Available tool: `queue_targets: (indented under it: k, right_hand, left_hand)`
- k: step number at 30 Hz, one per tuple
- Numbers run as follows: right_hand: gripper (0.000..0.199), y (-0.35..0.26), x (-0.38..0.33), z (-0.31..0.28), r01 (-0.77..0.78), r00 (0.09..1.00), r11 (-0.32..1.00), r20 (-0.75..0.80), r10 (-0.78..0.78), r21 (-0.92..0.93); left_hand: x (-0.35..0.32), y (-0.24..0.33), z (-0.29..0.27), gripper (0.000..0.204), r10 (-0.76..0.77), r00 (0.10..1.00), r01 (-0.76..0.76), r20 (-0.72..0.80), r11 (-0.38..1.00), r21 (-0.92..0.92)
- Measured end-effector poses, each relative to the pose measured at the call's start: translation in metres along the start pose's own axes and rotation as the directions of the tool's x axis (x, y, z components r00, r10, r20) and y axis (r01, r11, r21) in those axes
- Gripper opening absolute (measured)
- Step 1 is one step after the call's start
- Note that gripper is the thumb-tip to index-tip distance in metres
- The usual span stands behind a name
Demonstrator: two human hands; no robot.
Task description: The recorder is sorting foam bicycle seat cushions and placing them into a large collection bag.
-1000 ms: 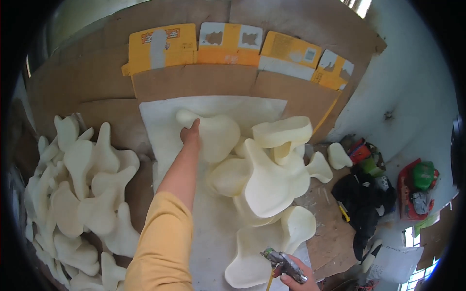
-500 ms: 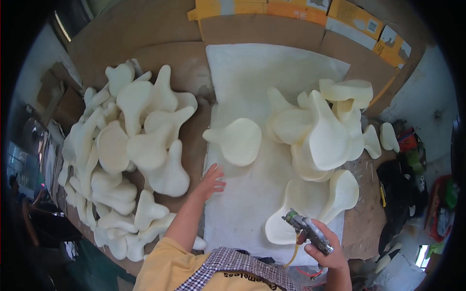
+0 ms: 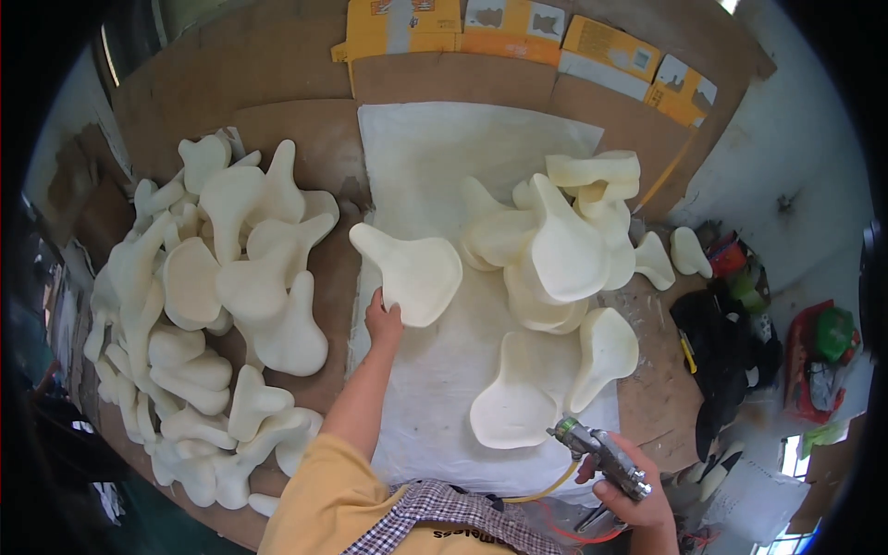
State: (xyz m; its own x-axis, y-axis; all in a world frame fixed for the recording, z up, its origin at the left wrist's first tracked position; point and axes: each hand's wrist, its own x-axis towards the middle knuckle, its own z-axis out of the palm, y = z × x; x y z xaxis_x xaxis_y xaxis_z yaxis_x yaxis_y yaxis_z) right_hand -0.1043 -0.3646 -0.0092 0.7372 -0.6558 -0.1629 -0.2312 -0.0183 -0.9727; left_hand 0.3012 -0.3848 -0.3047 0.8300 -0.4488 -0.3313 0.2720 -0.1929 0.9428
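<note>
My left hand (image 3: 383, 319) is closed on the near-left edge of a cream, saddle-shaped foam piece (image 3: 418, 277). Its wide end points right and its narrow neck points up and left, over the white sheet (image 3: 416, 388). In my right hand (image 3: 638, 490) is a metal spray gun (image 3: 601, 453) with a green ring near its nozzle, aimed up and left. A yellow hose (image 3: 555, 483) runs from it towards my apron. Just beyond the nozzle, a hollowed foam piece (image 3: 513, 398) lies on the sheet, with another foam piece (image 3: 606, 356) to its right.
A large heap of similar foam pieces (image 3: 277, 296) covers the left side of the brown cardboard (image 3: 296, 120). More foam pieces (image 3: 569, 250) are stacked at the sheet's right. Further right are a black cloth (image 3: 721, 351) and a red basket (image 3: 797, 361). Yellow cardboard strips (image 3: 509, 46) line the back.
My left hand has reached forward and taken hold of the middle foam piece, which has turned and tilted. The view has shifted right; the spray gun stays in my right hand.
</note>
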Motion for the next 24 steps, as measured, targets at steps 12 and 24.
queue_targets:
  k: [12,24]
  right_hand:
    - [0.055,0.002,0.001,-0.044,0.155,0.979,0.973,0.105,-0.175,0.171]
    - [0.055,0.039,-0.075,-0.138,-0.021,0.981,0.998,0.196,0.01,0.052]
  left_hand:
    - [-0.087,-0.02,-0.083,0.049,0.256,0.967,-0.24,0.007,0.898,0.369]
    - [-0.203,-0.043,0.029,0.055,-0.344,0.846,0.108,0.408,0.859,0.501]
